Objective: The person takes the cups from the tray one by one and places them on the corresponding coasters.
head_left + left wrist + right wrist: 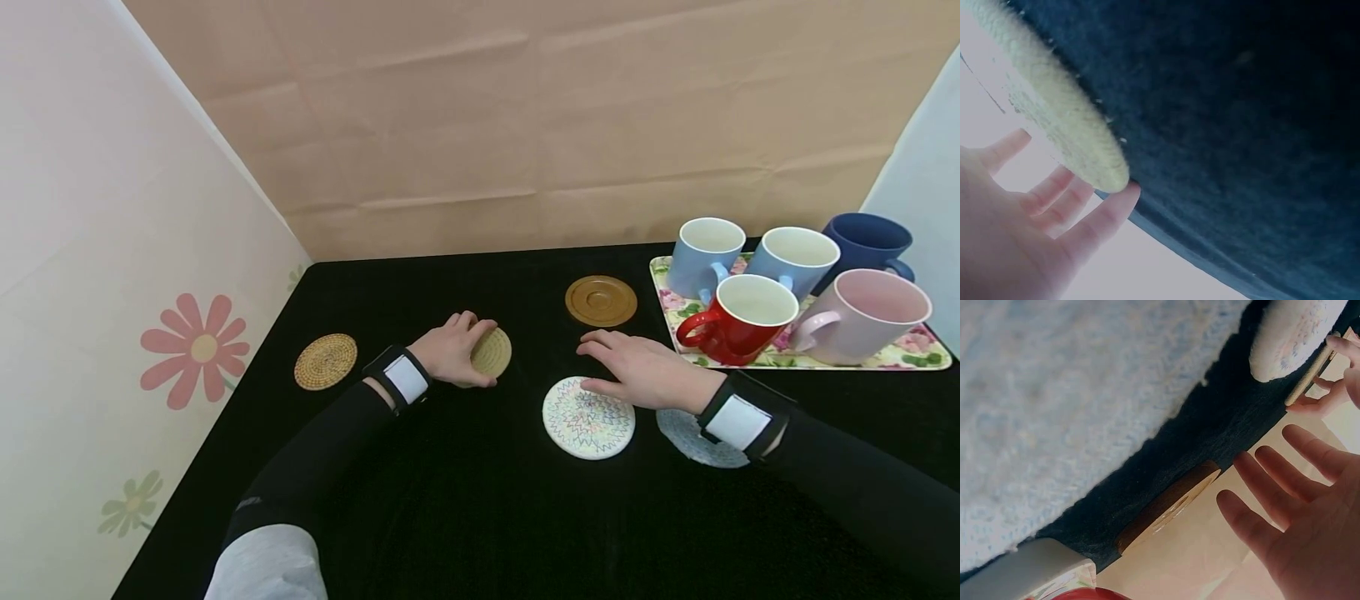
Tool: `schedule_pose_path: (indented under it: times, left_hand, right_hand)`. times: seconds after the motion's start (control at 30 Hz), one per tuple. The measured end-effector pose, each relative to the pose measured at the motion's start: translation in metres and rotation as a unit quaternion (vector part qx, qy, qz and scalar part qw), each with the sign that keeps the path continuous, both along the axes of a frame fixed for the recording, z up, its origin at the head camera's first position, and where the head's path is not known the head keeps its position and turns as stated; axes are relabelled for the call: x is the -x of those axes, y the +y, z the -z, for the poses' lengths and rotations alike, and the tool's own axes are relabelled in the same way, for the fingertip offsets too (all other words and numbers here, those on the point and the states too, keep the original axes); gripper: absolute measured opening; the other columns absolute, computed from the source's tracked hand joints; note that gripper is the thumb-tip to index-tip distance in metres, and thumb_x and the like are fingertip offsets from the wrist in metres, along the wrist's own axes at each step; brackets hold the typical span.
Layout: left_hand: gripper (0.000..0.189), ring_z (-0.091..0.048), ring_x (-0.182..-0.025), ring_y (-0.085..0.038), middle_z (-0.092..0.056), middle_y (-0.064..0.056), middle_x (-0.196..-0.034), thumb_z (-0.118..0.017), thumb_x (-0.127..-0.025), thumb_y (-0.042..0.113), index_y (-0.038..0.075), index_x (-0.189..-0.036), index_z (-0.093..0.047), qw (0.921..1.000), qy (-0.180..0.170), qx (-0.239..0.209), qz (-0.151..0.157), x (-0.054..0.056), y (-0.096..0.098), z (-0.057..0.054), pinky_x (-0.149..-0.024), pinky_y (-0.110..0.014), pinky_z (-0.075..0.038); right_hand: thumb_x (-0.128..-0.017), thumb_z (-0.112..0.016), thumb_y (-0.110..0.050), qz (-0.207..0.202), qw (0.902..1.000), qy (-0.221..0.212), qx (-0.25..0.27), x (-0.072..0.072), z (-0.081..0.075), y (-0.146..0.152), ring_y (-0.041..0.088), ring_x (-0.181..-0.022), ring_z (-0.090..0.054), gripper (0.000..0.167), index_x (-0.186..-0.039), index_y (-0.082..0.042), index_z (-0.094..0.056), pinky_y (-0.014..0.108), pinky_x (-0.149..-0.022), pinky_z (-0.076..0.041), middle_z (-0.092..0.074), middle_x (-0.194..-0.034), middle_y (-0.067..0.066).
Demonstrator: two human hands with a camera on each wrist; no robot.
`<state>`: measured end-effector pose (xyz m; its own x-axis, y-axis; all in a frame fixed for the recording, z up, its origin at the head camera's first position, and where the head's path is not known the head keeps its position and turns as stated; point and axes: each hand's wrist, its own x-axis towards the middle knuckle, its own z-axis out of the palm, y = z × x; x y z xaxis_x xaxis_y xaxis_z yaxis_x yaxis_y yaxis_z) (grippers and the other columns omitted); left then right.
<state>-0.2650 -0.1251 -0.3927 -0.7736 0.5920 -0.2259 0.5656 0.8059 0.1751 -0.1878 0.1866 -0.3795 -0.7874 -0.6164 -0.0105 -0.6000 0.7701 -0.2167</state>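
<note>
My left hand [453, 350] is over a round beige woven coaster [492, 353], its thumb and fingers spread to opposite edges and gripping it. In the left wrist view the fingertips touch the rim of the coaster [1079, 125]. My right hand [645, 371] hovers with spread, relaxed fingers and holds nothing. Its thumb overlaps a white coaster with a coloured zigzag pattern [588, 425] in the head view. Under the right wrist lies a grey-blue coaster [701, 442], partly hidden. Beyond the right fingertips lies a brown wooden coaster [601, 301].
At the right stands a floral tray [930, 360] bearing several mugs, among them a red mug [750, 321], a pink mug [873, 321] and a dark blue mug [866, 242]. A tan woven coaster [326, 362] lies at the left of the black table [465, 517].
</note>
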Motion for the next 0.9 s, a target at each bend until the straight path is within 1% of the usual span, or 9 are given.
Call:
schedule_pose_path:
  times: [0.33,0.63,0.9]
  left_hand:
    - [0.097,-0.044,-0.106,-0.019,-0.041,-0.006,-0.125,-0.070,-0.074,0.066,0.022,-0.151,-0.029,0.9991,0.012,0.040,-0.010,0.006,0.019,-0.007,-0.079,-0.030,-0.047]
    - [0.096,-0.043,-0.106,-0.018,-0.041,-0.006,-0.126,-0.069,-0.075,0.066,0.024,-0.151,-0.029,0.9983,0.016,0.053,-0.018,0.015,0.031,-0.002,-0.080,-0.031,-0.047]
    - [0.094,-0.043,-0.107,-0.020,-0.042,-0.007,-0.126,-0.069,-0.075,0.066,0.023,-0.150,-0.031,0.9985,0.018,0.048,-0.017,0.017,0.037,-0.004,-0.081,-0.034,-0.048]
  right_hand:
    - [-0.090,-0.068,-0.043,0.002,1.0000,0.002,0.001,-0.002,0.001,0.000,0.034,-0.117,-0.055,0.054,-0.129,-0.007,-0.058,0.052,-0.091,-0.048,-0.052,-0.135,0.018]
    - [-0.089,-0.068,-0.044,0.002,1.0000,0.007,0.000,-0.001,0.002,0.000,0.034,-0.118,-0.055,0.055,-0.128,-0.007,-0.059,0.052,-0.092,-0.048,-0.053,-0.134,0.018]
    - [-0.090,-0.067,-0.044,-0.001,1.0000,-0.001,0.010,-0.001,0.002,0.001,0.036,-0.118,-0.054,0.054,-0.129,-0.007,-0.058,0.053,-0.092,-0.048,-0.052,-0.134,0.018]
